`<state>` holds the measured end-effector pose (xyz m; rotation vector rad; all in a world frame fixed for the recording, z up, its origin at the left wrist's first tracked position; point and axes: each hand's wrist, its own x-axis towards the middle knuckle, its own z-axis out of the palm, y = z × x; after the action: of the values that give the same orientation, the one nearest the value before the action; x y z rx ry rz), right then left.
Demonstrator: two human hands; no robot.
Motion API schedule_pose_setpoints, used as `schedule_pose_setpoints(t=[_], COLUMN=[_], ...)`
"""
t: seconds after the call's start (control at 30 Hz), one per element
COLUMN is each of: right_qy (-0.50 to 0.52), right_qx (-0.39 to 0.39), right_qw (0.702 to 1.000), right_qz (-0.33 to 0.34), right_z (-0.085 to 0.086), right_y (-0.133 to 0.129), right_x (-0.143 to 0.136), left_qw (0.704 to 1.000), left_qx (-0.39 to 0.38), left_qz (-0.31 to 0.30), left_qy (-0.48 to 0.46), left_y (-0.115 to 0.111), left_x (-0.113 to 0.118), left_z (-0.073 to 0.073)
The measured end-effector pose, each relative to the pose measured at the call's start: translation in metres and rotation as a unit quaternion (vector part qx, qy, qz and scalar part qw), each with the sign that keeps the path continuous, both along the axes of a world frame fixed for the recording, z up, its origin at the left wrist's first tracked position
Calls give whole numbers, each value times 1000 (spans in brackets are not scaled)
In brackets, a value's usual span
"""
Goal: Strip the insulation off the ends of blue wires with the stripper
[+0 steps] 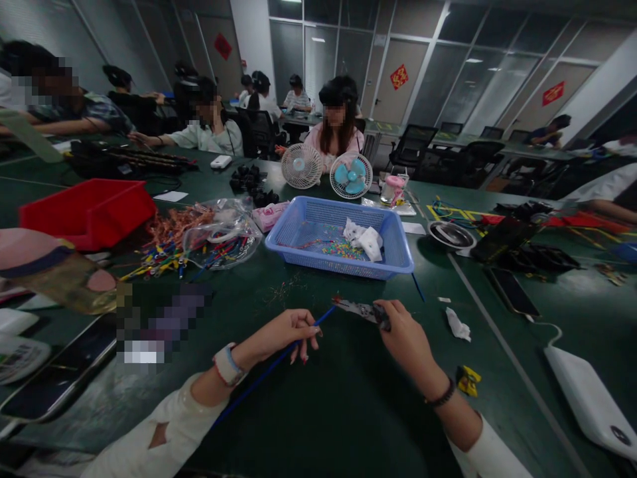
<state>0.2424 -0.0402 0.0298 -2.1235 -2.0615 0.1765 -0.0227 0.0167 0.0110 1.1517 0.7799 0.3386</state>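
My left hand [293,330] pinches a long blue wire [269,373] close to its upper end; the rest of the wire runs back under the forearm. In my right hand [403,325] I grip a pair of wire strippers [359,309], its jaws pointing left. The jaw tips meet the end of the wire, where a bit of copper colour shows. Whether the jaws are fully closed on the wire is too small to tell. Thin copper strands [286,289] lie scattered on the dark green table just beyond my left hand.
A blue plastic basket [341,265] with colourful scraps and tissue stands ahead. To its left are a bag of wires [223,239] and a red bin [89,216]. Two small fans [351,176] stand behind. A phone [513,292] and white power bank [590,398] lie right. Other people sit around.
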Motion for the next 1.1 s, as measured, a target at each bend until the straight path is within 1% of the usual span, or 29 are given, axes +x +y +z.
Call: schedule_pose_setpoints(t=[0.17, 0.4, 0.63, 0.8, 0.9, 1.1], right_qy=[-12, 5, 32, 36, 24, 5], right_qx=[-5, -24, -30, -58, -71, -106], right_qw=[1000, 1000, 999, 998, 997, 994], right_qz=[8, 9, 9, 1, -2, -12], right_z=[-1, 2, 3, 0, 3, 15], right_y=[2, 4, 3, 1, 0, -1], right_x=[-5, -13, -13, -15, -20, -26], left_qw=[1000, 998, 995, 991, 991, 992], left_qx=[-19, -51, -82, -103, -102, -104], left_qz=[-1, 23, 4, -18, -14, -15], left_qy=[-11, -37, -51, -77, -85, -73], left_y=[-2, -2, 0, -2, -2, 1], left_x=[-1, -4, -7, -7, -8, -11], left_z=[-4, -2, -8, -11, -9, 0])
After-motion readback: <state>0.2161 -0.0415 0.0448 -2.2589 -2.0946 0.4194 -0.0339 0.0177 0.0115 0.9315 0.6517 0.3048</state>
